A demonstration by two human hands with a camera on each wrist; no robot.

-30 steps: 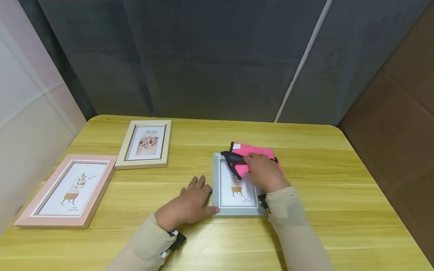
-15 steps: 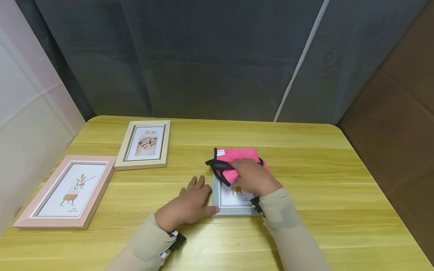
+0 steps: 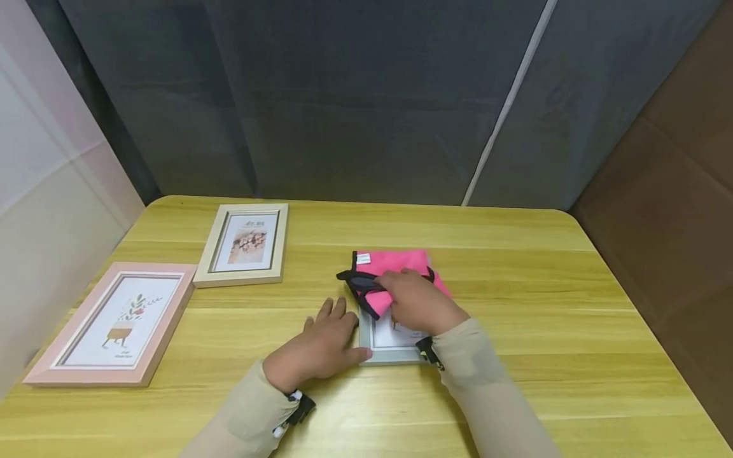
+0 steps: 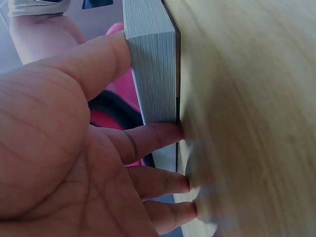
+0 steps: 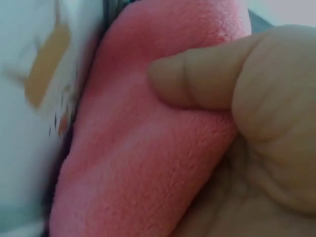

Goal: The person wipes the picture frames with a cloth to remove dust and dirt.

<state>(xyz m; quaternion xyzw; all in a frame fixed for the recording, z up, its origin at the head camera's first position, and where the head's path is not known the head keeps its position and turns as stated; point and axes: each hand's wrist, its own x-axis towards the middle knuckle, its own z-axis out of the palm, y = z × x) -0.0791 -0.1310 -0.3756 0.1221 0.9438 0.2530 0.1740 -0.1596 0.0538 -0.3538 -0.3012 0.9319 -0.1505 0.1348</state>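
A blue-grey picture frame [image 3: 365, 346] lies face up on the table, its upper part covered by a folded pink cleaning cloth [image 3: 401, 259] with black edging. My right hand [image 3: 422, 302] grips the cloth against the frame's front. In the right wrist view, the thumb presses into the fluffy cloth [image 5: 128, 148] beside the printed picture [image 5: 29, 148]. My left hand [image 3: 317, 346] rests at the frame's lower left. Seen from the left wrist, its thumb touches the edge of the frame [image 4: 155, 74], and its fairly straight fingers [image 4: 158, 180] lie along the side and the tabletop.
A pink picture frame [image 3: 183, 299] lies face up at the table's left. Just behind it is a cream picture frame [image 3: 280, 245], close to its corner. A dark curtain [image 3: 343, 102] hangs behind the wooden table [image 3: 561, 318].
My right hand has carried the pink cloth leftward and slightly nearer across the upper part of the blue-grey frame, past its left edge. The left hand has stayed in place.
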